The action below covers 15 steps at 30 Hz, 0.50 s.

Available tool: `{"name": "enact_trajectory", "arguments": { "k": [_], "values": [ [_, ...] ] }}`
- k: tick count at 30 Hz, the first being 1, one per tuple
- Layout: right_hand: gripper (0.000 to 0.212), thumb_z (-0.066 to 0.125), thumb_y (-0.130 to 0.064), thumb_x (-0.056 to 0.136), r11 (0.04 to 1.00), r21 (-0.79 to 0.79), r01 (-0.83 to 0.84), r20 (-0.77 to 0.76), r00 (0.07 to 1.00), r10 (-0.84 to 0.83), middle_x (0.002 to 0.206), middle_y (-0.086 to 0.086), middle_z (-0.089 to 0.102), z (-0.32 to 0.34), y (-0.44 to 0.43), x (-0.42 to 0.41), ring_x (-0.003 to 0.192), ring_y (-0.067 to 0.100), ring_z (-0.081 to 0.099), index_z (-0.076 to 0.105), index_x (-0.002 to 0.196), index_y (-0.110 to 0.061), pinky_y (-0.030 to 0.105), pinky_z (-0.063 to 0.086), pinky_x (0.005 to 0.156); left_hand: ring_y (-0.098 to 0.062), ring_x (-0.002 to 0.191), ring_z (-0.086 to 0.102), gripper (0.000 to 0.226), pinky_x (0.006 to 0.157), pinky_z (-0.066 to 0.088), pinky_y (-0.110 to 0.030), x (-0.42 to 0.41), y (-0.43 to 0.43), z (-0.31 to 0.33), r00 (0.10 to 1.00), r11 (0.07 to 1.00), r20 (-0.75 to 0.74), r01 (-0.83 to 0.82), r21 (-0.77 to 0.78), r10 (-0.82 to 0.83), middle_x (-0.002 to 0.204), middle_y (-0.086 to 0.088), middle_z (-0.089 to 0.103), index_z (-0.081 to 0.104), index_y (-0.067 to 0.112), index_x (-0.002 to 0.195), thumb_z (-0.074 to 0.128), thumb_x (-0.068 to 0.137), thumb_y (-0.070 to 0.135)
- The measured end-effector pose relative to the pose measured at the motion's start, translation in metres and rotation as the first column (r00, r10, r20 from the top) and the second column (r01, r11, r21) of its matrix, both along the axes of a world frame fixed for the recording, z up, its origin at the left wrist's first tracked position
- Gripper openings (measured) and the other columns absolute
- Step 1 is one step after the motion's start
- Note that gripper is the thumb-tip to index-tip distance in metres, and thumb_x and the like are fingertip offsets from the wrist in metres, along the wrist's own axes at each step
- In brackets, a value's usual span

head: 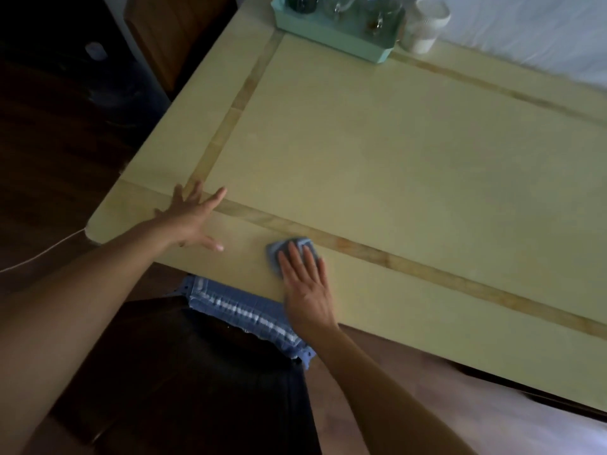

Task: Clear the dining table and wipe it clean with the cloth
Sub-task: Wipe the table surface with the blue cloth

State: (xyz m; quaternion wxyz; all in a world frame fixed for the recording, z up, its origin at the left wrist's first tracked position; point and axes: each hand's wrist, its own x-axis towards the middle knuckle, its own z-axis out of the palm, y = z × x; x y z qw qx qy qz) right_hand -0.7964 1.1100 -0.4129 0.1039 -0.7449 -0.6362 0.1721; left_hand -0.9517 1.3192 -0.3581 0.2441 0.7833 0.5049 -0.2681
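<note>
One soft, light cloth (292, 249) lies under the flat, open right hand (303, 284); left hand (193, 218), spread empty at nine o'clock, braces the table (394, 159).

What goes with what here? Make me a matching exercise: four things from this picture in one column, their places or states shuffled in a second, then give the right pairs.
Column one:
1. blue cloth
2. left hand
3. mint green tray
4. white cup

Column two:
A. stands at the far edge of the table, just right of the tray
B. pressed flat under the right hand near the table's near edge
C. holds glassware at the table's far end
D. spread open and empty near the table's near left corner

Pairs: 1-B, 2-D, 3-C, 4-A
</note>
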Motion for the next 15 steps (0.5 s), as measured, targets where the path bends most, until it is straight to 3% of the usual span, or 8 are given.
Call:
{"name": "enact_trajectory", "arguments": {
  "k": [2,4,6,9,15],
  "values": [
    [0.077,0.029,-0.003,0.078,0.995,0.028,0.1,0.031,0.994,-0.101,0.153,-0.004,-0.008,-0.003,-0.032,0.03,0.142,0.023,-0.013,0.005,0.148,-0.02,0.043,-0.01,0.114,-0.034,0.139,-0.028,0.122,0.11,0.008,-0.068,-0.003,-0.012,-0.006,1.0,1.0,-0.01,-0.012,-0.026,0.012,0.15,0.003,-0.035,-0.026,0.051,0.135,0.075,0.066,0.053],
    [0.085,0.045,0.005,0.076,0.977,0.048,0.206,0.055,0.976,-0.209,0.154,-0.003,-0.003,-0.008,-0.068,0.065,0.143,0.023,-0.009,0.008,0.148,-0.02,0.044,-0.004,0.115,-0.036,0.138,-0.029,0.123,0.11,0.008,-0.068,-0.005,-0.023,-0.011,1.0,0.999,-0.017,-0.027,-0.044,0.027,0.15,0.002,-0.036,-0.025,0.05,0.136,0.075,0.064,0.054],
    [0.077,0.049,0.002,0.08,0.945,0.073,0.318,0.065,0.944,-0.323,0.155,-0.001,0.008,-0.011,-0.102,0.098,0.143,0.022,0.001,0.017,0.147,-0.019,0.048,0.005,0.115,-0.037,0.138,-0.029,0.123,0.11,0.008,-0.068,-0.003,-0.031,-0.015,0.999,0.998,-0.015,-0.036,-0.047,0.036,0.15,0.001,-0.036,-0.024,0.047,0.139,0.074,0.065,0.054],
    [0.064,0.045,0.0,0.087,0.897,0.046,0.439,0.086,0.893,-0.442,0.156,0.006,0.016,-0.013,-0.129,0.122,0.143,0.021,0.004,0.024,0.146,-0.013,0.049,0.007,0.116,-0.037,0.138,-0.028,0.122,0.109,0.008,-0.069,0.0,-0.035,-0.016,0.999,0.999,-0.025,-0.044,-0.029,0.044,0.15,0.001,-0.036,-0.024,0.046,0.139,0.074,0.066,0.053],
    [0.059,0.029,-0.018,0.087,0.862,0.06,0.504,0.136,0.851,-0.507,0.155,0.006,0.018,-0.018,-0.126,0.118,0.144,0.025,0.011,0.027,0.145,-0.013,0.043,0.006,0.117,-0.038,0.139,-0.026,0.121,0.11,0.01,-0.067,-0.001,-0.034,-0.016,0.999,0.999,-0.009,-0.039,-0.02,0.039,0.152,0.0,-0.032,-0.021,0.045,0.141,0.075,0.066,0.051]
  ]
}}
